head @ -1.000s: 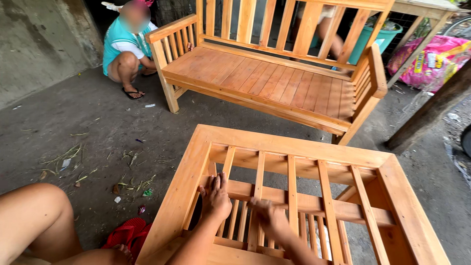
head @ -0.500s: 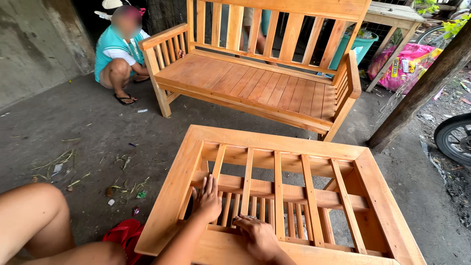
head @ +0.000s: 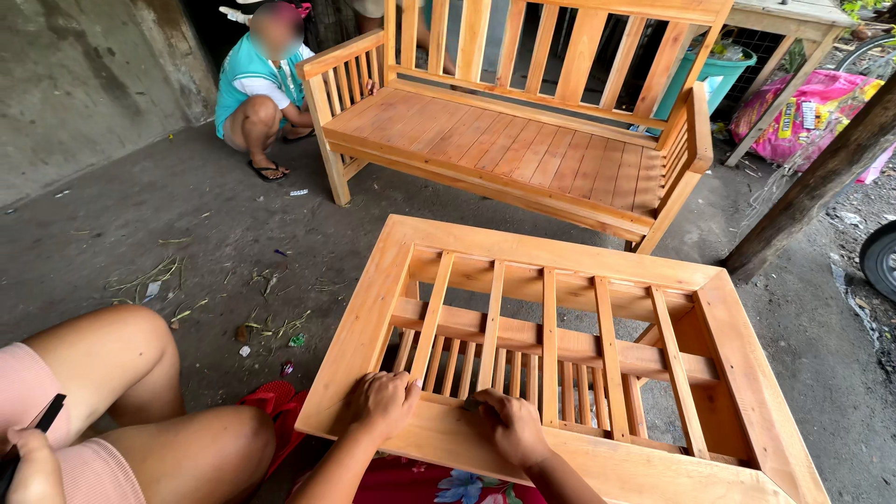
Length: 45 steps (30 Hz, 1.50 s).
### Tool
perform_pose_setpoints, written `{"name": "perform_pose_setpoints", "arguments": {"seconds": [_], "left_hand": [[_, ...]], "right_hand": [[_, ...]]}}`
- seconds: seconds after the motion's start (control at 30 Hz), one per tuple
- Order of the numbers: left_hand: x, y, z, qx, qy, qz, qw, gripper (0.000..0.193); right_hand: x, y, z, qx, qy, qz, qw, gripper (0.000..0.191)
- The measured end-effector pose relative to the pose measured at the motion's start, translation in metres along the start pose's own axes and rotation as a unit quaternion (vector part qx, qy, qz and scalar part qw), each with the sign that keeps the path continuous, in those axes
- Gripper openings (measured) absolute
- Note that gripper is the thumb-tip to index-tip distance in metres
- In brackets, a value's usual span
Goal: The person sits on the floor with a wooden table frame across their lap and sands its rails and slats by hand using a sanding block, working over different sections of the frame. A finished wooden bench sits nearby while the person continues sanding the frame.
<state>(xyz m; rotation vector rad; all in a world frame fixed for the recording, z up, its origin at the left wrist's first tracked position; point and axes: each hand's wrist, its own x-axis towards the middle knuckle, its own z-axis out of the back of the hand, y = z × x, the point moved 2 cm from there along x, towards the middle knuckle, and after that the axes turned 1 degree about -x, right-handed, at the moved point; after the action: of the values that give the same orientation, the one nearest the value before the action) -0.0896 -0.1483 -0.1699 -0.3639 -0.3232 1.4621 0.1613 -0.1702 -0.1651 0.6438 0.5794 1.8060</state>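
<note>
Both hands slid nearer: left hand [head: 381, 403], right hand [head: 509, 427] on table frame [head: 373, 317] edge.

Both forearms are bare, with no sleeves, gloves, watch or rings in sight. The left hand [head: 381, 403] and the right hand [head: 509, 427] are uncovered, fingers short and sturdy, knuckles showing. Below the arms, red cloth with a blue and white flower print [head: 439, 483] shows on the lap.
</note>
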Motion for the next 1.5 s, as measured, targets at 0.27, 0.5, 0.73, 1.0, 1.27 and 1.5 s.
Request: {"name": "perform_pose_setpoints", "arguments": {"seconds": [0.27, 0.5, 0.73, 1.0, 1.27, 1.5], "left_hand": [[0.0, 0.003, -0.009, -0.005, -0.038, -0.017, 0.999, 0.036], [-0.003, 0.021, -0.013, -0.01, -0.305, -0.057, 0.951, 0.046], [0.013, 0.03, -0.018, 0.081, -0.146, 0.116, 0.979, 0.066], [0.043, 0.054, 0.014, 0.105, -0.074, 0.101, 0.987, 0.062], [0.085, 0.039, 0.033, 0.1, -0.037, 0.162, 0.981, 0.072], [0.091, 0.033, 0.038, 0.087, -0.019, 0.211, 0.973, 0.081]], "right_hand": [[0.045, 0.018, -0.001, 0.078, 0.029, -0.068, 0.994, 0.03], [0.062, 0.051, -0.076, -0.069, 0.004, 0.302, 0.951, 0.031], [0.16, 0.023, -0.059, -0.101, 0.028, 0.125, 0.987, 0.033], [0.077, 0.026, -0.064, 0.025, 0.202, 0.192, 0.96, 0.039], [0.148, 0.023, -0.056, -0.224, 0.03, 0.334, 0.915, 0.066], [0.262, 0.008, -0.033, -0.157, 0.028, 0.094, 0.983, 0.035]]}}
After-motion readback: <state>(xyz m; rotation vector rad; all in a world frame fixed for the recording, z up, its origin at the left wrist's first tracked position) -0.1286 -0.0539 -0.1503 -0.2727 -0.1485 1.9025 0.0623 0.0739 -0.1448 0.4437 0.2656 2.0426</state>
